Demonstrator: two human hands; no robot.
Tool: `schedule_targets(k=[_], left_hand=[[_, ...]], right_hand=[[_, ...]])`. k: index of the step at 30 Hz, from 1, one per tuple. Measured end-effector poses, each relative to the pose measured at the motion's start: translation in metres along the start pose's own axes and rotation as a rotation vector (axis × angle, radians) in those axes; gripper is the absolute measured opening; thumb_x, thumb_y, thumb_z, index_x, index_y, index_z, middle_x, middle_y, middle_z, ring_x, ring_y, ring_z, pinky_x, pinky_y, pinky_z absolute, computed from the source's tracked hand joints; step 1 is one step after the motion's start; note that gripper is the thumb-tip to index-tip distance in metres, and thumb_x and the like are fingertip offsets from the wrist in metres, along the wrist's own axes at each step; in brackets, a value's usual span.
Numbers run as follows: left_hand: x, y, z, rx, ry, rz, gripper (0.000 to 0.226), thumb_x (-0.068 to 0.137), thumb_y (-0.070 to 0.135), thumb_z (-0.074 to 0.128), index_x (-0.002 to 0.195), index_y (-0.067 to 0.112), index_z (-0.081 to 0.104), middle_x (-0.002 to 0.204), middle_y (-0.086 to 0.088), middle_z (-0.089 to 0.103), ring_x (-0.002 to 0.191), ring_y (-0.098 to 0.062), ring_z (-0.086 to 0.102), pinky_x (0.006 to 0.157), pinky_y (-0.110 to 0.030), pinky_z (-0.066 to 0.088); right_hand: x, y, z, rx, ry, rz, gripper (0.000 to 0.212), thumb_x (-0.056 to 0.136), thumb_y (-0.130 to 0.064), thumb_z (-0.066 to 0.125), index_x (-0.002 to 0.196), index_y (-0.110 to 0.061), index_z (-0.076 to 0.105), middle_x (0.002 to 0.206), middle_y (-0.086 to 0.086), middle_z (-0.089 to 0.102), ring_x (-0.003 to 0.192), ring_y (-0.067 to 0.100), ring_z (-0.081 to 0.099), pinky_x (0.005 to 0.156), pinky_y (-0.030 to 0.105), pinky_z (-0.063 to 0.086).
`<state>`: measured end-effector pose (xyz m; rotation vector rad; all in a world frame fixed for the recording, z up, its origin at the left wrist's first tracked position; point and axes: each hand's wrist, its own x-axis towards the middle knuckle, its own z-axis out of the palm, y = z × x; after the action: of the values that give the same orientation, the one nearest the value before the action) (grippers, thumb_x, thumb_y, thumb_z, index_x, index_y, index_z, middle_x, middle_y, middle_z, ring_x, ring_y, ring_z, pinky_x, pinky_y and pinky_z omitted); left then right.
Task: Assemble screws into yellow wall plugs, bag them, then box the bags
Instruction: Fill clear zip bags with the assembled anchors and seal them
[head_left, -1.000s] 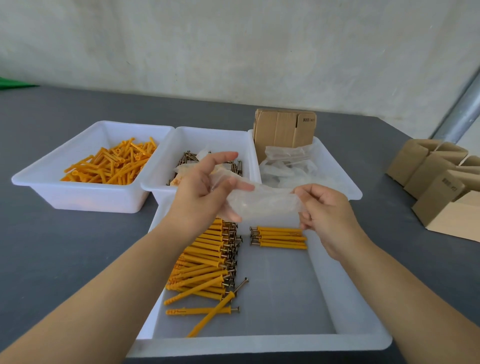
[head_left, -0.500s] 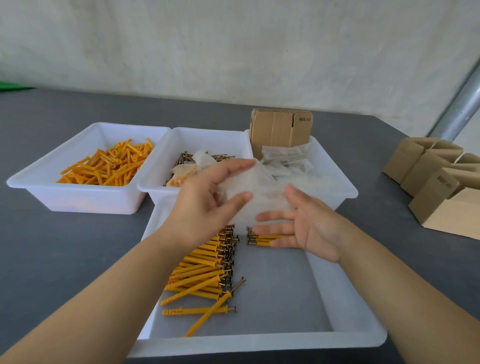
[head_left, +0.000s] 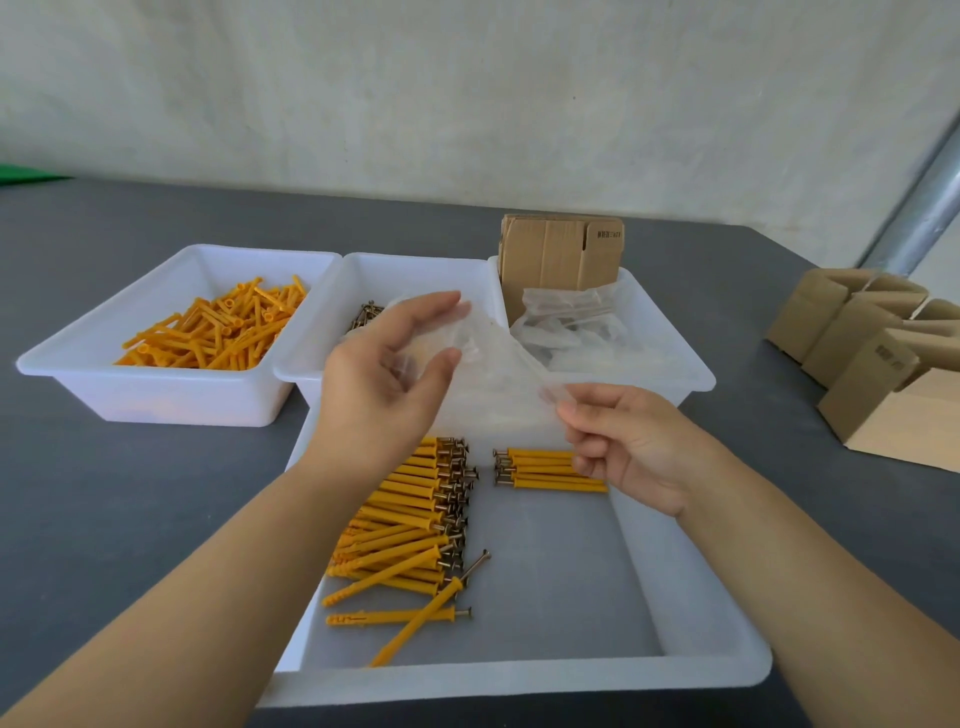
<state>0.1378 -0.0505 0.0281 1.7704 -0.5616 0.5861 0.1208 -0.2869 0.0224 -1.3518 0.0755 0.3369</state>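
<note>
We hold a clear bag (head_left: 498, 374) above the near tray (head_left: 696, 597): our left hand (head_left: 384, 384) pinches its top edge, our right hand (head_left: 628, 447) pinches its corner. Assembled plugs (head_left: 415, 514) lie in the tray below.

Both hands hold a clear plastic bag (head_left: 493, 374) above the near tray (head_left: 691, 587): the left hand (head_left: 387, 384) grips its left edge, the right hand (head_left: 628, 441) pinches its right corner. Below lie a pile of assembled plugs (head_left: 410, 514) and a small bundle (head_left: 545, 470); three far trays sit on the tabletop (head_left: 130, 493).
</note>
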Motion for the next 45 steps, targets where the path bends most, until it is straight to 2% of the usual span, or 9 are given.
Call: schedule_targets(k=[4,10,20,23,28,32,36,41,45], left_hand=[[0.004,0.0,-0.006,-0.032,0.077,-0.006,0.036,0.093,0.002,0.064,0.128,0.012,0.063,0.126,0.006,0.067,0.064,-0.017,0.059,0.054,-0.032,0.049],[0.002,-0.004,-0.004,-0.069,0.003,-0.033,0.037,0.093,0.003,0.065,0.127,0.016,0.063,0.126,0.008,0.067,0.052,-0.019,0.045,0.054,-0.033,0.045],[0.006,-0.012,-0.008,-0.115,0.182,-0.151,0.032,0.089,0.012,0.074,0.119,0.02,0.067,0.095,-0.002,0.075,0.086,-0.023,0.071,0.077,-0.036,0.06],[0.006,-0.012,-0.011,-0.16,0.232,-0.193,0.029,0.087,0.015,0.076,0.114,0.024,0.068,0.083,-0.006,0.074,0.079,-0.037,0.068,0.075,-0.029,0.06],[0.006,-0.005,-0.009,-0.298,0.0,-0.168,0.029,0.085,0.025,0.073,0.113,0.017,0.068,0.068,0.002,0.073,0.07,-0.006,0.066,0.087,-0.018,0.049],[0.004,-0.001,-0.004,-0.333,-0.123,-0.213,0.035,0.081,0.027,0.071,0.115,0.018,0.067,0.066,0.002,0.073,0.079,-0.008,0.068,0.102,-0.023,0.045],[0.003,0.001,-0.001,-0.377,-0.159,-0.252,0.04,0.081,0.024,0.071,0.118,0.011,0.066,0.064,0.001,0.071,0.077,-0.007,0.066,0.095,-0.02,0.047],[0.001,0.003,0.006,-0.324,-0.214,-0.246,0.048,0.075,0.021,0.076,0.119,0.005,0.065,0.059,-0.002,0.065,0.06,-0.01,0.061,0.079,-0.025,0.051],[0.004,0.0,-0.002,-0.29,-0.113,-0.298,0.049,0.073,0.026,0.079,0.118,0.014,0.067,0.074,-0.003,0.063,0.079,-0.019,0.061,0.097,-0.057,0.049]], right_hand=[[-0.001,-0.001,0.002,-0.108,-0.063,0.099,0.012,0.071,-0.021,0.074,0.077,-0.013,0.08,0.064,0.0,0.056,0.049,0.008,0.048,0.053,0.024,0.049],[0.003,-0.005,0.0,0.148,-0.204,0.164,0.084,0.074,-0.066,0.064,0.135,-0.008,0.054,0.129,0.014,0.067,0.113,0.031,0.068,0.071,0.038,0.061],[0.001,0.005,0.002,-0.297,0.058,-0.174,0.028,0.073,-0.007,0.081,0.1,-0.012,0.073,0.064,0.005,0.06,0.046,0.013,0.044,0.05,0.025,0.046],[0.0,0.007,0.006,-0.429,0.056,-0.222,0.016,0.079,-0.006,0.08,0.091,-0.005,0.069,0.069,0.004,0.066,0.058,0.012,0.057,0.055,0.022,0.049],[-0.004,-0.001,0.003,-0.228,-0.159,0.003,0.033,0.079,-0.041,0.072,0.097,-0.013,0.075,0.095,0.01,0.073,0.084,0.022,0.071,0.07,0.032,0.059],[-0.005,0.003,0.003,-0.307,-0.244,-0.036,0.016,0.081,-0.023,0.069,0.093,-0.017,0.078,0.086,0.007,0.07,0.08,0.018,0.066,0.07,0.029,0.057],[-0.004,0.002,0.01,-0.411,-0.275,0.015,0.045,0.085,-0.036,0.069,0.123,-0.014,0.066,0.116,0.006,0.073,0.107,0.023,0.07,0.088,0.041,0.056],[-0.006,0.002,0.014,-0.368,-0.205,-0.037,0.026,0.077,-0.021,0.073,0.091,-0.001,0.067,0.08,0.007,0.069,0.073,0.018,0.066,0.072,0.034,0.059],[-0.006,0.001,0.01,-0.217,-0.08,-0.059,0.018,0.071,-0.015,0.072,0.079,-0.007,0.058,0.077,0.007,0.066,0.067,0.017,0.064,0.062,0.029,0.057]])
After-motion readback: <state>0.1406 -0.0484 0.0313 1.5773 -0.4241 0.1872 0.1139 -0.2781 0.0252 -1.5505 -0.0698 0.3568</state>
